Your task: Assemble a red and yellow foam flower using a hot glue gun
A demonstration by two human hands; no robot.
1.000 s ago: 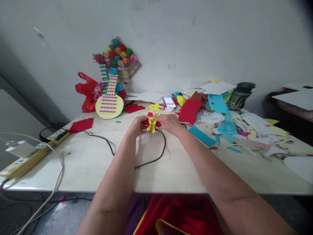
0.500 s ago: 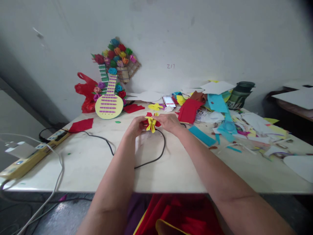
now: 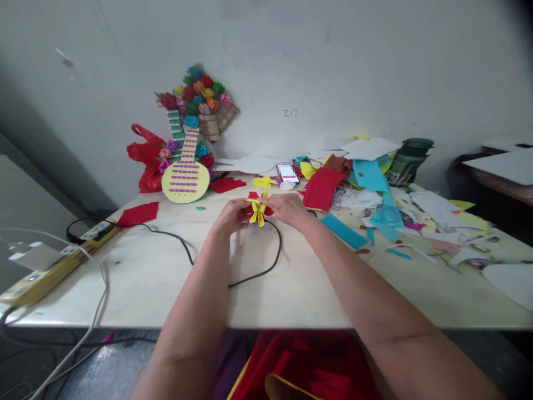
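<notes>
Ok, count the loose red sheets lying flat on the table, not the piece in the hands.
3. One red sheet lies at the left by the power strip, one beside the yellow guitar craft, one in the scrap pile. More may be buried there.

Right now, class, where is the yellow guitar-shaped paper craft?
The yellow guitar-shaped paper craft leans against the wall at the table's far left, beside the red plastic bag.

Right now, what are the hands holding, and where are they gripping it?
Both hands hold one small red and yellow paper flower: the left hand pinches its left side, the right hand its right side, just above the table.
</notes>
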